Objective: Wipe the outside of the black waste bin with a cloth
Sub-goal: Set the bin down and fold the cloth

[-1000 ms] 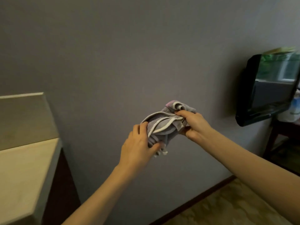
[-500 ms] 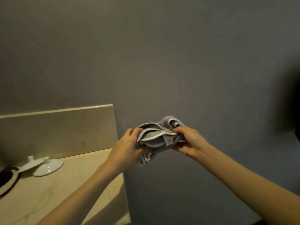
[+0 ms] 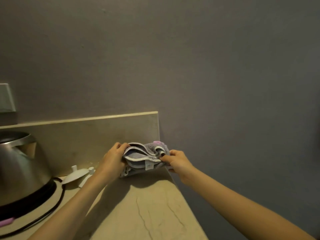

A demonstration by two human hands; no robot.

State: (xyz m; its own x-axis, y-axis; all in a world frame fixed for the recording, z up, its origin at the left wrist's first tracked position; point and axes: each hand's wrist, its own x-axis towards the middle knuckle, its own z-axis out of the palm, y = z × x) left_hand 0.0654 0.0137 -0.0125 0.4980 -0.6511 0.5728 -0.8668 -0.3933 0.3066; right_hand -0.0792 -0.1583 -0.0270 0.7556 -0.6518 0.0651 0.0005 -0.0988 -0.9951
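The beige stone countertop (image 3: 147,210) ends at a straight right edge that runs from the far backsplash (image 3: 83,135) toward the near right. Right of that edge there is open space in front of the grey wall (image 3: 225,84). The countertop surface between the two forearms is bare. On the left, a steel kettle (image 3: 19,163) sits on a black base with a black cord (image 3: 52,210) trailing toward the near left. Two white lids (image 3: 78,175) lie near the backsplash, just left of the left forearm.

The cloth (image 3: 145,158), grey with white trim and a pink patch at its far right corner, is bunched into a loose, folded bundle. Its long axis runs left to right, roughly parallel to the backsplash. The folded edges face up and toward the camera. A small white tag hangs on its near side.

The cloth is held above the far right corner of the countertop, at the end of the backsplash. The left hand (image 3: 112,161) is clenched on the left end of the bundle, fingers curled over the top. The right hand (image 3: 178,161) pinches the right end between thumb and fingers. The bulk of the cloth spans the gap between both hands. Whether its underside touches the countertop cannot be determined.
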